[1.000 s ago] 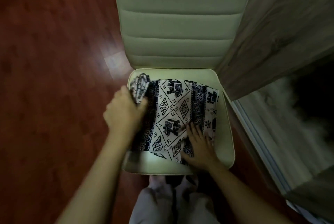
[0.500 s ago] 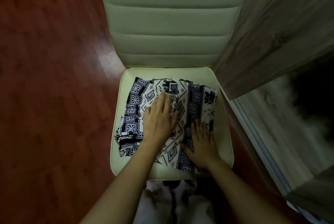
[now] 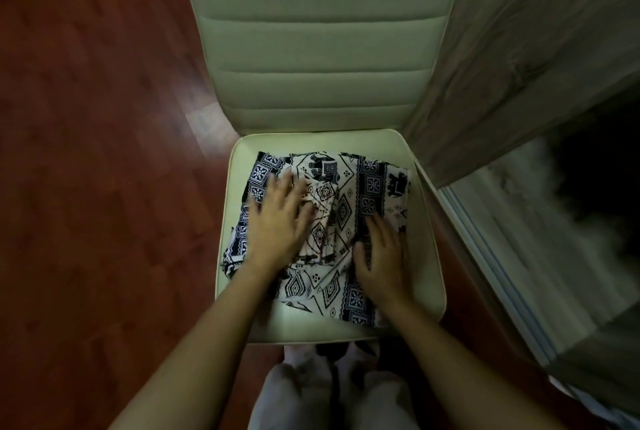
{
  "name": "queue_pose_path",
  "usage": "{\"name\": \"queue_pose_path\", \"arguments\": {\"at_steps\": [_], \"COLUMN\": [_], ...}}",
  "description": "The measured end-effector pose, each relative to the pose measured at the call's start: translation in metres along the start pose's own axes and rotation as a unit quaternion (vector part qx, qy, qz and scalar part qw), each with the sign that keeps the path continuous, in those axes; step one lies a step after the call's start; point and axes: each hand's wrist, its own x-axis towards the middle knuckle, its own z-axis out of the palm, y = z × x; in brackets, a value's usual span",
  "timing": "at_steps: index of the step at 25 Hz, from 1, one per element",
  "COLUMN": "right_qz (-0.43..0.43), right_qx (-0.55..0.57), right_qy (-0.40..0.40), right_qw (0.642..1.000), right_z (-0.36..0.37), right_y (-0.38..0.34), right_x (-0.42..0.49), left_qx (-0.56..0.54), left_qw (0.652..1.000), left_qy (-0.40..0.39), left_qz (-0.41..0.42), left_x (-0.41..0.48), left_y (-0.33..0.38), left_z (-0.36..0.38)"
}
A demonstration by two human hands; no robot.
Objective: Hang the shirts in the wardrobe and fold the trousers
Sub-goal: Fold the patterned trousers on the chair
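Note:
Black-and-white patterned trousers (image 3: 349, 201) with elephant motifs lie folded on the seat of a pale padded chair (image 3: 426, 277). My left hand (image 3: 280, 221) lies flat on the left half of the bundle, fingers spread and straight, blurred by motion. My right hand (image 3: 382, 256) presses flat on the right lower part of the cloth, fingers pointing away from me. Neither hand grips the fabric. The cloth's left edge bunches near the seat's rim.
The chair's ribbed backrest (image 3: 322, 48) rises behind the seat. A wooden wardrobe door (image 3: 540, 48) stands open at the right, with its sliding rail (image 3: 498, 270) and dark interior beyond. Red-brown wood floor (image 3: 104, 152) spreads to the left. My knees (image 3: 329, 391) touch the seat's front.
My left hand laid the gripped fold of trousers down over the pile, then flattened on it and slid left. My right hand stayed pressing the right side.

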Motion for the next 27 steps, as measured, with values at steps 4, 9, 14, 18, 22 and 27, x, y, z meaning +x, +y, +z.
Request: {"name": "queue_pose_path", "arguments": {"at_steps": [4,9,14,18,22,27], "right_qz": [-0.09,-0.025,0.19,0.2,0.216,0.218], "right_qx": [0.082,0.111,0.427,0.601,0.438,0.401], "right_qy": [-0.062,-0.196,-0.24,-0.136,-0.056,-0.047], "right_qw": [0.991,0.974,0.851,0.762,0.871,0.889], "right_z": [-0.001,0.016,-0.028,-0.078,-0.09,-0.058], "right_y": [-0.042,-0.057,-0.073,-0.068,-0.029,0.021], "right_x": [0.012,0.008,0.036,0.065,0.068,0.026], "left_qx": [-0.146,-0.417,-0.029,0.135,0.182,0.227], "left_qw": [0.951,0.849,0.998,0.958,0.915,0.92], "left_qy": [0.016,-0.116,0.023,0.161,0.211,0.199], "left_qz": [-0.272,-0.303,-0.041,0.195,0.292,0.249], "left_x": [0.009,0.01,0.019,0.002,-0.036,-0.091], "left_y": [-0.059,-0.067,-0.024,0.027,0.043,0.004], "left_z": [-0.011,-0.02,-0.065,-0.074,-0.013,0.052]}}
